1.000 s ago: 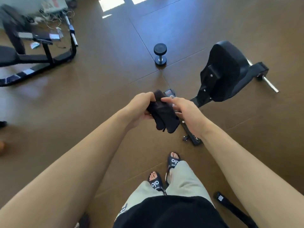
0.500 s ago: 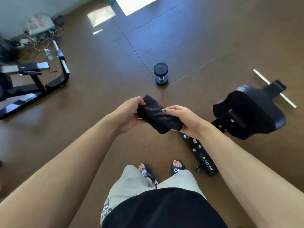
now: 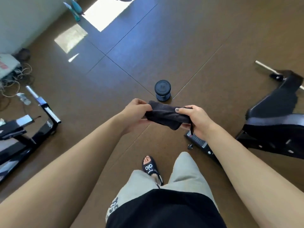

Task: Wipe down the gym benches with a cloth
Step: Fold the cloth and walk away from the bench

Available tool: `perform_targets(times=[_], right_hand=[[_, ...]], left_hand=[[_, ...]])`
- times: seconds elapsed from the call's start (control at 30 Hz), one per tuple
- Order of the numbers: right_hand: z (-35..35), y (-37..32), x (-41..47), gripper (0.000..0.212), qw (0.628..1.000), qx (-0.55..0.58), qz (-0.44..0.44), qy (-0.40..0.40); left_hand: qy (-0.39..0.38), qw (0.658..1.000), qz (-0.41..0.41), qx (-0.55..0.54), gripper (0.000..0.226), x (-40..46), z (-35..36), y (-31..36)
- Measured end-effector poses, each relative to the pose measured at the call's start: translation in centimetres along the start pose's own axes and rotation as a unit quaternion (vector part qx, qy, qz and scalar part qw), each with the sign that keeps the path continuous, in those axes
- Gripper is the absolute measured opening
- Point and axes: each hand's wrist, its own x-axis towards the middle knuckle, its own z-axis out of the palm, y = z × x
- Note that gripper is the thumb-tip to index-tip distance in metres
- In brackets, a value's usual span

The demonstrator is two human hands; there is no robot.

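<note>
A dark folded cloth (image 3: 166, 115) is held in front of me above the brown floor. My left hand (image 3: 134, 112) grips its left end, and my right hand (image 3: 195, 119) grips its right end with the thumb on top. A black padded gym bench (image 3: 276, 122) lies at the right, its frame (image 3: 199, 144) running under my right hand. Another black bench frame (image 3: 26, 129) stands at the left edge.
A black dumbbell (image 3: 162, 90) stands upright on the floor just beyond the cloth. Cables and a white box (image 3: 9, 69) lie at the far left by the wall. A teal bottle (image 3: 76, 9) sits near the top left. My sandalled foot (image 3: 149, 167) is below.
The view has swung left and forward, so the right bench slid toward the right edge. The cloth has turned from hanging downward to lying stretched sideways between both hands.
</note>
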Motion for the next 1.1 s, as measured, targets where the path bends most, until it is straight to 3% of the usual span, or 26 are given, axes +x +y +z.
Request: perform_targets(times=[0.23, 0.53, 0.83, 1.1], right_hand=[[3.0, -5.5, 9.3, 0.042, 0.982, 0.178, 0.009, 0.063], [3.5, -7.5, 25.8, 0.054, 0.975, 0.141, 0.016, 0.171], [4.6, -1.6, 43.9, 0.033, 0.96, -0.001, -0.033, 0.279], [4.5, 9.2, 62.0, 0.035, 0.926, -0.093, -0.086, 0.355]], left_hand=[[-0.04, 0.994, 0.028, 0.102, 0.034, 12.3, -2.7, 8.5], [-0.06, 0.984, 0.046, 0.164, 0.041, 30.2, -1.9, 13.4], [-0.085, 0.957, 0.099, 0.258, 0.032, 52.3, 0.8, 8.8], [-0.069, 0.927, 0.19, 0.316, 0.032, 72.0, 4.3, -0.6]])
